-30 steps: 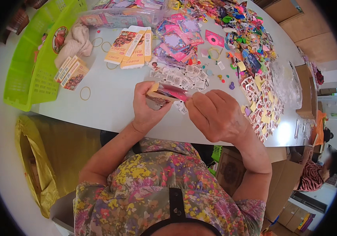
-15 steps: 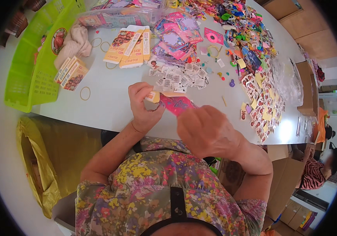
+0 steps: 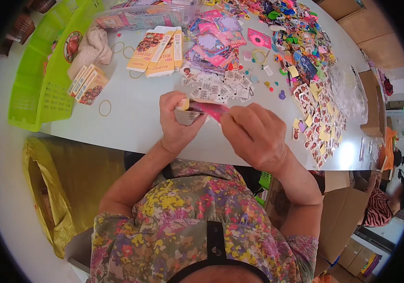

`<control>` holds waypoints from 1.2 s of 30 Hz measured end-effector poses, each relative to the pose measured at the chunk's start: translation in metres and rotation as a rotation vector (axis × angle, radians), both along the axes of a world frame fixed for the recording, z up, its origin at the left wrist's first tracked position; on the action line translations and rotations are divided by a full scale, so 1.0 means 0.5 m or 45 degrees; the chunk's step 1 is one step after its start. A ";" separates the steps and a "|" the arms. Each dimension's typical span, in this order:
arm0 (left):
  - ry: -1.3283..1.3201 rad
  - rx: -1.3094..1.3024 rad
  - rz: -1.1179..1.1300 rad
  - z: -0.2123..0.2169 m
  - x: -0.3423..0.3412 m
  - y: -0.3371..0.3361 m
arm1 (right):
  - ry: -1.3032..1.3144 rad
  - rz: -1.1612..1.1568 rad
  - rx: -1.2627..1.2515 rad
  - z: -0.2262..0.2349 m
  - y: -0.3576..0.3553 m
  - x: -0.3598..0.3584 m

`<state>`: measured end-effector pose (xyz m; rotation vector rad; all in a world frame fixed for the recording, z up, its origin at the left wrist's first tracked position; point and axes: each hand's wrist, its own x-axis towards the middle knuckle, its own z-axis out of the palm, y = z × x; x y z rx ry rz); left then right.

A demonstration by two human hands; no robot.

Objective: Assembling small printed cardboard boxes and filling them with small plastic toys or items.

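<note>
A white surface [image 3: 140,118] fills the middle of the frame, a green basket [image 3: 37,80] at upper left and loose stickers [image 3: 320,118] at right. At centre, the left hand [image 3: 176,125] pinches a small packet [image 3: 187,115], while the right hand [image 3: 254,134] is closed on a pink card [image 3: 213,110] entering it. Holding the packet mouth open and the card straight would likely help.
</note>
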<state>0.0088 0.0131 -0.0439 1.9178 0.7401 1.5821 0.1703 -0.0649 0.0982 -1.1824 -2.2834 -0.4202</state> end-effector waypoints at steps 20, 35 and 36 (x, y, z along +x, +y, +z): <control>0.108 0.001 0.038 -0.001 0.002 0.000 | 0.090 -0.191 -0.226 -0.010 0.034 -0.024; 0.160 -0.287 -0.151 0.004 0.002 0.001 | 0.745 -0.244 -0.638 -0.072 0.073 -0.008; 0.087 -0.378 -0.220 0.004 0.004 0.000 | 0.745 -0.252 -0.630 -0.073 0.075 -0.003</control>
